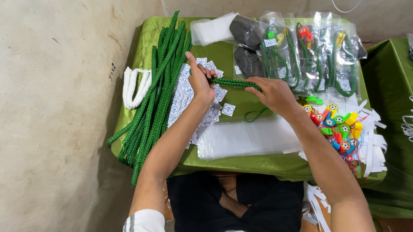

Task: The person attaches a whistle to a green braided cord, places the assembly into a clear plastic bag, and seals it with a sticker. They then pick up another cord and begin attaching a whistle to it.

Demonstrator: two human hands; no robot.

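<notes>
Head view, looking down over a bench (227, 56) draped in olive-green cloth. Left hand (199, 81) closed in a tight grip round one end of a folded green braided cord (235, 83), thumb raised, fingers curled over it. Right hand (276, 93) closed on the other end of the same cord, fingers pinching it from above. Cord held level between both hands, just above the middle of the bench, with a thin green loop (255, 115) trailing below onto the cloth. Under the left hand, a scatter of small white printed cards (184, 94). Further left, a long bundle of green braided cords (159, 90) hanging over the front edge, beside a coil of white cord (134, 86). At the front, a flat stack of clear plastic bags (242, 138). Right of the right hand, a heap of bright plastic whistles (338, 126) among white paper strips. Along the back edge, packed clear bags (311, 51) with cords and whistles inside.
</notes>
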